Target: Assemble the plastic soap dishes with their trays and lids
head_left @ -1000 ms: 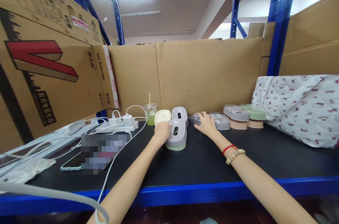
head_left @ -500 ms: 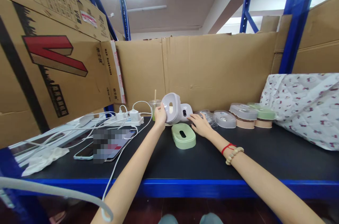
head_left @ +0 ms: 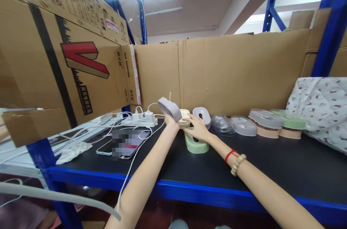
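Note:
My left hand (head_left: 171, 122) is closed round a lavender-grey oval plastic shell (head_left: 170, 108), raised and tilted above the shelf. Just right of it is a cream plastic shell (head_left: 184, 114), partly covered by my fingers. My right hand (head_left: 199, 128) has its fingers and thumb at the cream shell's right end, seemingly gripping it. Under that hand a light green shell with a dark slot (head_left: 197, 147) lies on the black shelf top. Another lavender shell with an oval opening (head_left: 202, 114) leans near the cardboard behind.
Clear plastic covers (head_left: 222, 125), a lidded grey case (head_left: 244, 126) and stacked cases (head_left: 267, 124) line the back right, beside a patterned cloth (head_left: 322, 109). Phones (head_left: 137, 144), a power strip (head_left: 157, 122) and white cables lie left. A large carton (head_left: 86, 77) overhangs the left side.
My left hand has tipped the lavender shell over, turning its opening out of sight. My right hand has left the other lavender shell and moved to the cream one. The view has shifted left.

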A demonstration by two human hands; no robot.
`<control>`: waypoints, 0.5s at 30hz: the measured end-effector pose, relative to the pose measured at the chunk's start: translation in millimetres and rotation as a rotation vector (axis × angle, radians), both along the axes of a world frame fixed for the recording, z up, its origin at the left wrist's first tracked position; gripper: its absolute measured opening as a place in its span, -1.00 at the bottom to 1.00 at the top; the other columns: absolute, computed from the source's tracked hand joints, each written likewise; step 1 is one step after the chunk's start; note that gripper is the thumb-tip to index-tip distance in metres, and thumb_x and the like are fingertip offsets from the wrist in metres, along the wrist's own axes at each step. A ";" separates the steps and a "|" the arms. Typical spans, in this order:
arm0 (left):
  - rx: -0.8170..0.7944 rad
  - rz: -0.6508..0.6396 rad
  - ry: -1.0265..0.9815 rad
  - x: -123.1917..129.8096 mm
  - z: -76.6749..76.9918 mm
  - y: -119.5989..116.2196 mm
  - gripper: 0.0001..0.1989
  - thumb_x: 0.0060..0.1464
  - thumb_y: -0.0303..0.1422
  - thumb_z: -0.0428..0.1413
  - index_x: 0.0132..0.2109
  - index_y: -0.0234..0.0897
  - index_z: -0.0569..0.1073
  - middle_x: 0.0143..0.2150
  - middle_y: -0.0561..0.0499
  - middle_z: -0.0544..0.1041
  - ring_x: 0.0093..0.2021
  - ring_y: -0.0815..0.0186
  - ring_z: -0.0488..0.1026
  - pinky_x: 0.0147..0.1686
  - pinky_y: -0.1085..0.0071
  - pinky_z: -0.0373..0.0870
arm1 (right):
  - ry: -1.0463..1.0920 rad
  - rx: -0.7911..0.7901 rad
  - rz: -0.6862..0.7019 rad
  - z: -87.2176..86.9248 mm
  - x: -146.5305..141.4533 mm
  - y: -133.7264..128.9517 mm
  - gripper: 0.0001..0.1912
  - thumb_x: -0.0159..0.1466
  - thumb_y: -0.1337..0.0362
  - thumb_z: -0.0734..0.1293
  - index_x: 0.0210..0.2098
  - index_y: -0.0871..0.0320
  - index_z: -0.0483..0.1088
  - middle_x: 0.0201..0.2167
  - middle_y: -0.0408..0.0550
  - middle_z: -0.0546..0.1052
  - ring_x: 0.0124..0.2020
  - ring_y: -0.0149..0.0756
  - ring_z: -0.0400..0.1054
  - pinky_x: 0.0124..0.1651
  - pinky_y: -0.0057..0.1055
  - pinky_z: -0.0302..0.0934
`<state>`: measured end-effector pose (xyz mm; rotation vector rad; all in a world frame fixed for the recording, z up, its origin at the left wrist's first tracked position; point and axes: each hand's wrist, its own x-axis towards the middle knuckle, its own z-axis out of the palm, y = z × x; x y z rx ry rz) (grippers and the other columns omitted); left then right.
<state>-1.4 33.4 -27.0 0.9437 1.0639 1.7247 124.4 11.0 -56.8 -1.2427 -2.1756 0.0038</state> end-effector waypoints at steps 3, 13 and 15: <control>-0.040 0.018 -0.155 2.4 2.0 -0.9 -0.68 0.17 -0.40 -0.23 -0.16 -0.20 0.41 -0.38 -0.03 0.50 -0.22 0.25 0.50 -0.29 0.36 0.46 | -0.070 -0.039 0.018 -1.4 -13.4 2.4 -0.66 0.11 0.29 0.32 -0.09 0.08 0.41 0.21 0.12 0.25 0.26 0.02 0.04 0.18 0.15 -0.11; -0.104 0.084 -0.405 14.2 12.3 -13.5 -0.74 0.20 -0.36 -0.18 -0.36 -0.25 0.35 -0.46 0.05 0.43 -0.36 0.37 0.46 -0.43 0.54 0.37 | -0.115 0.045 -0.055 -4.6 -7.5 17.7 -0.75 0.20 0.45 0.24 -0.19 0.17 0.50 -0.21 0.07 0.51 -0.10 -0.17 0.36 -0.15 -0.36 0.23; -0.122 0.105 -0.409 12.6 13.4 -14.8 -0.74 0.20 -0.38 -0.18 -0.33 -0.26 0.37 -0.44 0.04 0.44 -0.33 0.35 0.47 -0.40 0.51 0.38 | -0.089 0.056 -0.044 -4.9 -5.6 21.0 -0.79 0.17 0.46 0.29 -0.27 0.16 0.53 -0.26 0.03 0.51 -0.16 -0.20 0.37 -0.23 -0.40 0.23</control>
